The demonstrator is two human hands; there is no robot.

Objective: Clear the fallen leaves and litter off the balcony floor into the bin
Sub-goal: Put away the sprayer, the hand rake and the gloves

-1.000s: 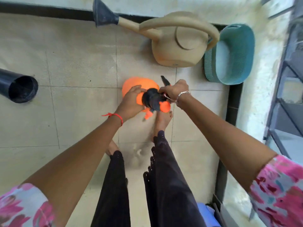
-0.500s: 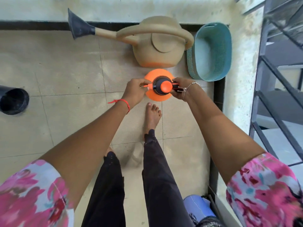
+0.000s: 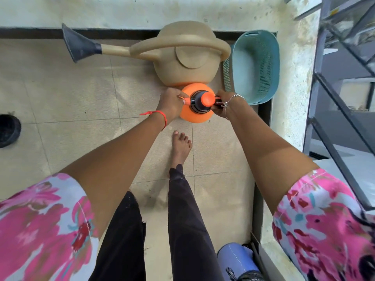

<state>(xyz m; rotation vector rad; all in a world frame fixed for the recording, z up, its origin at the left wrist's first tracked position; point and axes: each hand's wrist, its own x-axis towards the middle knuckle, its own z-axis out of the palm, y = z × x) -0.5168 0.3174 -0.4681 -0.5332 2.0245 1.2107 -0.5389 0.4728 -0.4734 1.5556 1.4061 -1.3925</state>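
An orange pressure sprayer bottle point(image 3: 193, 116) with a black and orange pump top stands upright on the tiled balcony floor, right in front of a tan watering can point(image 3: 186, 65). My left hand point(image 3: 170, 104) grips the sprayer's left side at the nozzle. My right hand point(image 3: 222, 105) holds its black handle on the right. A black bin point(image 3: 9, 130) lies at the far left edge, only partly in view. No leaves or litter show on the floor.
A teal mesh basket point(image 3: 256, 65) leans against the wall at the right. A blue roll point(image 3: 237, 258) lies near the bottom right. My bare right foot point(image 3: 180, 147) stands just behind the sprayer. A metal railing point(image 3: 334, 110) runs along the right.
The sprayer went from tilted in my hands to upright on the floor, closer to the watering can. Both hands moved forward with it and still hold it.
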